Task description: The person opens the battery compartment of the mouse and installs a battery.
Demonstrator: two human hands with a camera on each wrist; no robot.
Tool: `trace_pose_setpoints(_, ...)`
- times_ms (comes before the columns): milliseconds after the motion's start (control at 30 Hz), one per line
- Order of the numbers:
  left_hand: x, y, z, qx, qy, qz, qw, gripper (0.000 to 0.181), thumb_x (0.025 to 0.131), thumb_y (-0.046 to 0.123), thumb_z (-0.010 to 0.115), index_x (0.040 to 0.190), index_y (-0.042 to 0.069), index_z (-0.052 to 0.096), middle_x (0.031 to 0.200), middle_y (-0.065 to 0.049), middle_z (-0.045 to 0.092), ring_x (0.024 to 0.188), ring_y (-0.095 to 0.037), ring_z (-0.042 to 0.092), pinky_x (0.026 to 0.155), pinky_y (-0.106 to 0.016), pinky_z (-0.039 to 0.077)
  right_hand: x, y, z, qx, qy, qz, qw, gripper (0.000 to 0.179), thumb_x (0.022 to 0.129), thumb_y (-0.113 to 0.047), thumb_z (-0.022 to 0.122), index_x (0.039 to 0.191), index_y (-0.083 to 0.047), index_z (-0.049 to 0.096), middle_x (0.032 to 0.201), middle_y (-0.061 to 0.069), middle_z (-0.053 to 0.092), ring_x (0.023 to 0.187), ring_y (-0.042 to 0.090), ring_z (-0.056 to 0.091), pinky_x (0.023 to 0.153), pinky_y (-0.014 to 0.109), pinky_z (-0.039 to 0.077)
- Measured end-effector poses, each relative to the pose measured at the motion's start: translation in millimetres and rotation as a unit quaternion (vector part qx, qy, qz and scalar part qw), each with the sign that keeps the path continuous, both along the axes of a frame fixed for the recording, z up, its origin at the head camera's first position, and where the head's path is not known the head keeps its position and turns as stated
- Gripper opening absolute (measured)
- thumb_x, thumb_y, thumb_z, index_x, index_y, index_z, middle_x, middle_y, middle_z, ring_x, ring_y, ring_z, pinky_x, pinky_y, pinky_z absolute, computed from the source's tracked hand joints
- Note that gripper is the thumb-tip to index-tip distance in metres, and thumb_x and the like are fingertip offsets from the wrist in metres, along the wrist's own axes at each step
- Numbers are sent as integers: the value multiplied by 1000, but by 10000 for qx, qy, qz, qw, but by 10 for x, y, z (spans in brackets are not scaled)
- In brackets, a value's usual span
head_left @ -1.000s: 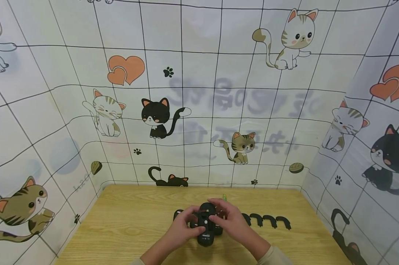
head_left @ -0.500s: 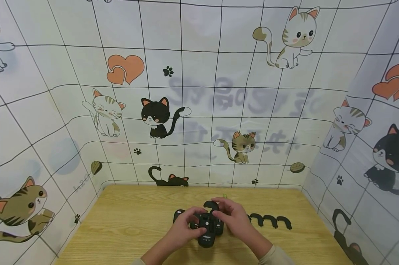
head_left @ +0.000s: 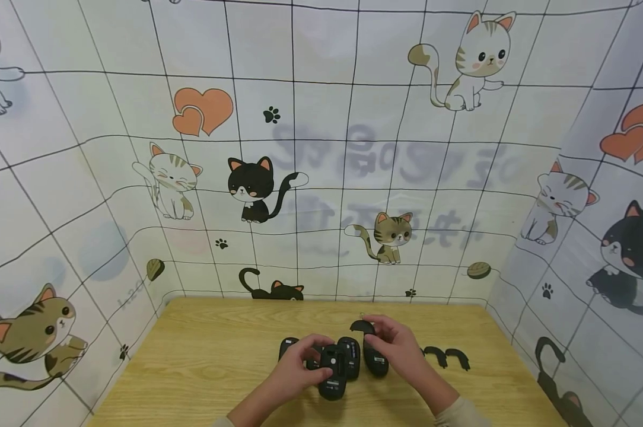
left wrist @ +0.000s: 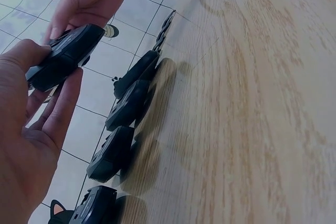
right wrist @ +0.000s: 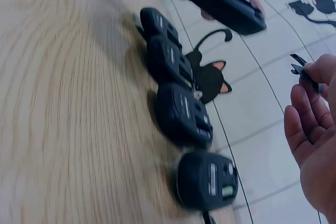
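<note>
My left hand [head_left: 302, 365] grips a black computer mouse [head_left: 332, 382], underside up and raised over the table, with a recess showing at its far end. To the right, my right hand [head_left: 398, 344] pinches a curved black mouse cover [head_left: 362, 326] between thumb and fingers. In the right wrist view that cover [right wrist: 300, 69] is apart from the held mouse [right wrist: 220, 1]. Below the hands, several other black mice [right wrist: 184, 114] lie in a row, undersides up. The nearest mouse [right wrist: 205, 182] there shows a green patch in its slot.
Right of the row, curved black covers [head_left: 457, 358] lie on the wooden table [head_left: 193, 367]. A white sheet [head_left: 321, 118] with cat drawings and grid lines hangs behind the table and at both sides.
The curved cover has come off the held mouse. My right hand has moved right with it, uncovering a mouse on the table. The left hand still holds its mouse in about the same place.
</note>
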State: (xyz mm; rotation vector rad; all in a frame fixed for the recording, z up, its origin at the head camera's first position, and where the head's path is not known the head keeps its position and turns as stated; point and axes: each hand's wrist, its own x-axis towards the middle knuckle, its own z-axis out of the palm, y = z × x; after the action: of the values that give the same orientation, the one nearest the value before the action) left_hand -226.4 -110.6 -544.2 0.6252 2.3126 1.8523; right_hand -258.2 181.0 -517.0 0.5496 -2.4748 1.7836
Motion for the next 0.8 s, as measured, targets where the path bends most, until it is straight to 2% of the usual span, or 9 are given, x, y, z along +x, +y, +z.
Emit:
trace_pose_setpoints(100, -3, 0, 4, 56, -62, 4, 10000, 50, 94, 10, 88, 140, 14, 70, 131, -4, 67, 101, -24, 70, 78, -30, 59, -8, 116, -7, -72, -1, -70, 10000, 37, 103, -5, 78, 140, -3, 72, 97, 8, 69, 77, 14, 61, 68, 28, 54)
trace_pose_setpoints(200, -7, -1, 3, 117, -118, -4, 9999, 50, 94, 9, 88, 140, 14, 70, 129, -6, 67, 101, -24, 70, 76, -29, 60, -10, 238, -8, -74, -145, -195, 9997, 38, 103, -3, 77, 141, -1, 70, 99, 9, 70, 83, 21, 67, 72, 30, 59)
trace_pose_setpoints(333, -9, -2, 1, 158, -154, 4, 9998, 49, 94, 9, 88, 140, 17, 71, 129, -6, 67, 102, -25, 70, 77, -29, 60, -14, 398, -22, -57, -361, -489, 9981, 39, 104, -6, 78, 142, -1, 70, 102, 9, 70, 88, 25, 70, 75, 31, 62)
trace_pose_setpoints(467, -4, -1, 3, 225, -208, 26, 9995, 49, 95, 9, 87, 141, 17, 70, 132, -5, 67, 103, -26, 69, 77, -30, 60, -38, 570, -62, 18, -427, -676, 9968, 39, 104, -9, 79, 141, -4, 71, 103, 9, 70, 87, 24, 69, 74, 32, 61)
trace_pose_setpoints(633, -7, -5, 0, 341, -280, 24, 9990, 51, 95, 8, 87, 142, 14, 69, 130, -6, 67, 102, -26, 69, 74, -31, 62, -73, 817, -118, 230, -308, -553, 9977, 41, 104, -10, 78, 143, -3, 69, 103, 11, 71, 88, 30, 70, 73, 34, 61)
trace_pose_setpoints(800, 0, -12, 4, 381, -298, 4, 9988, 50, 95, 7, 87, 142, 15, 70, 131, -6, 66, 101, -26, 69, 74, -31, 63, -89, 1044, -149, 480, -175, -453, 9977, 43, 104, -9, 78, 144, 0, 67, 103, 14, 72, 86, 27, 71, 72, 32, 61)
